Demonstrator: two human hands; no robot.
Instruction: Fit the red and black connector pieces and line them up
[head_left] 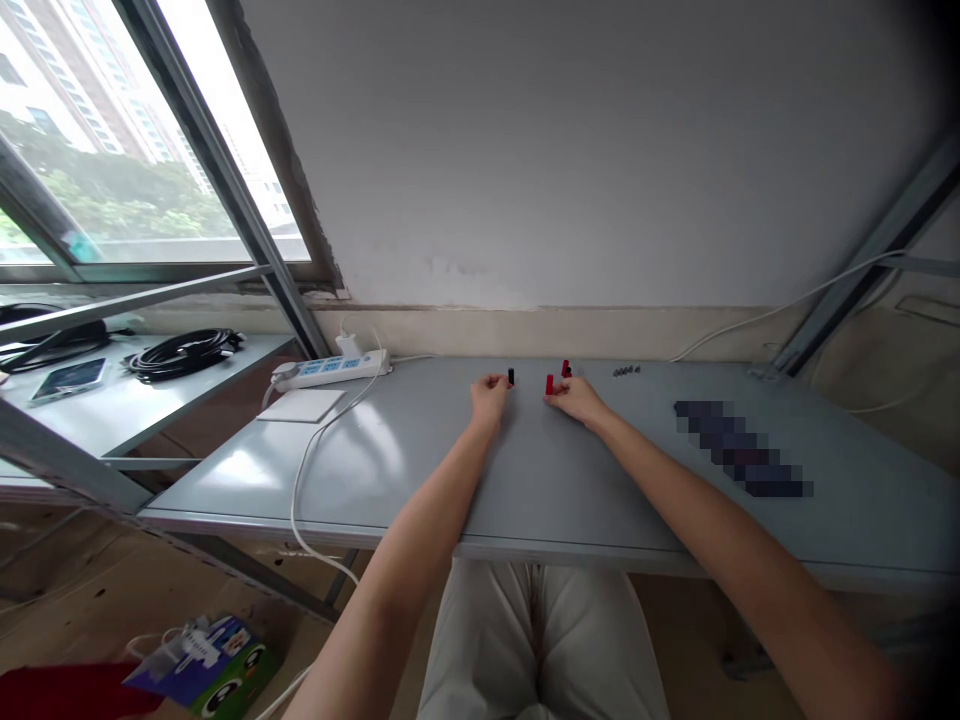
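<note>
The black block (pixel 511 377) looks plain; the red block (pixel 550 384) is bright, like the red piece (pixel 565 367); the counter (pixel 420 450) is blue-grey; the power strip (pixel 330 370) is white with blue sockets; coiled cable (pixel 184 355), black; trousers (pixel 480 640), pale beige-grey; wall (pixel 562 170), grey; bag (pixel 214 665), blue, green and white; the pixelated object (pixel 739 450), dark navy with a reddish patch.
</note>
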